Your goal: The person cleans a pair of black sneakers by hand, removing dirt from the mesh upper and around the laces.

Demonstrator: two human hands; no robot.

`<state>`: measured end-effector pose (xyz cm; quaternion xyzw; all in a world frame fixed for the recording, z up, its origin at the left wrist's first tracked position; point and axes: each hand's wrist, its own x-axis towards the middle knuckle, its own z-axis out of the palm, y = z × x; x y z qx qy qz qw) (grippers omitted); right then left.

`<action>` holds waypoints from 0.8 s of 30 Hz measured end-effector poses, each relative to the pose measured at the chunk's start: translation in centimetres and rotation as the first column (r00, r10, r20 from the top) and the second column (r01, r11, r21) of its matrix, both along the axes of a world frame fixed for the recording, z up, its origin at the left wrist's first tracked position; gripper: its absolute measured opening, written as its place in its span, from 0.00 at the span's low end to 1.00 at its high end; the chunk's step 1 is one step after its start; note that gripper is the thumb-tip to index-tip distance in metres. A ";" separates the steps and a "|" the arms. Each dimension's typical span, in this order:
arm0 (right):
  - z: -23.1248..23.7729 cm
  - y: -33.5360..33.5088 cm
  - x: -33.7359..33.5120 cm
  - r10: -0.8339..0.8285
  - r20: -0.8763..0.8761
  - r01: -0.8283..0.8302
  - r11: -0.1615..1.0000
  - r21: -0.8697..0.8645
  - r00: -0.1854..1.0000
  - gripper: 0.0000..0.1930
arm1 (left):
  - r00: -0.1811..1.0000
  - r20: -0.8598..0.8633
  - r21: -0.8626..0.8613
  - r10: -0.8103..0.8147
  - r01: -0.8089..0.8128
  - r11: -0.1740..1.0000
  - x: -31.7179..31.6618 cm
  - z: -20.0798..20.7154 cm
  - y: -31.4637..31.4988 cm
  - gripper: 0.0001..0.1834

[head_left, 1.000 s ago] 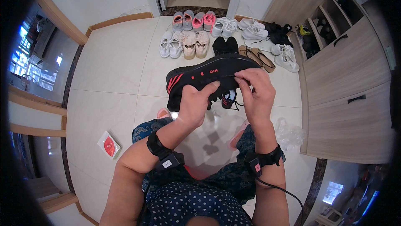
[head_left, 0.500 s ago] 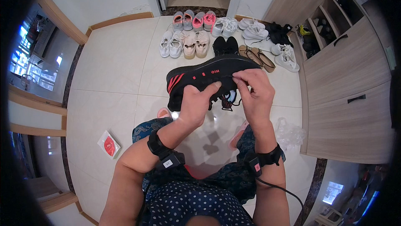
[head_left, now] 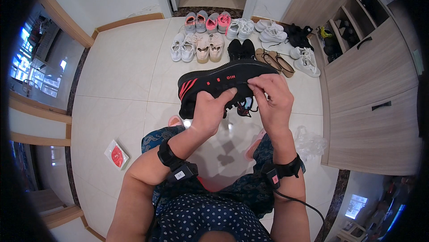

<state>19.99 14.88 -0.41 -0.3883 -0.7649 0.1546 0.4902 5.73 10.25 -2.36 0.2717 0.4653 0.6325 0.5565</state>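
the black shoe (head_left: 223, 82) is up in the air over the floor (head_left: 111, 83), tipped with its sole away from the person and its toe to the right. the left hand (head_left: 206, 112) is wrapped on it near the heel, thumb flat on the side. the right hand (head_left: 273, 98) pinches the side near the toe; i can't tell how much cloth it has. the shoe looks light, with a soft, squashy top and a stiffer sole that should not slip. the heel seems a good spot to hold. past it, more shoes (head_left: 210, 49) stand in rows.
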 end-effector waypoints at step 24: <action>0.3 0.1 0.1 0.121 0.112 -0.131 0.988 0.085 0.986 0.15 | 0.961 -0.262 -0.029 -0.088 0.083 0.996 0.0 1.1 -0.5 0.09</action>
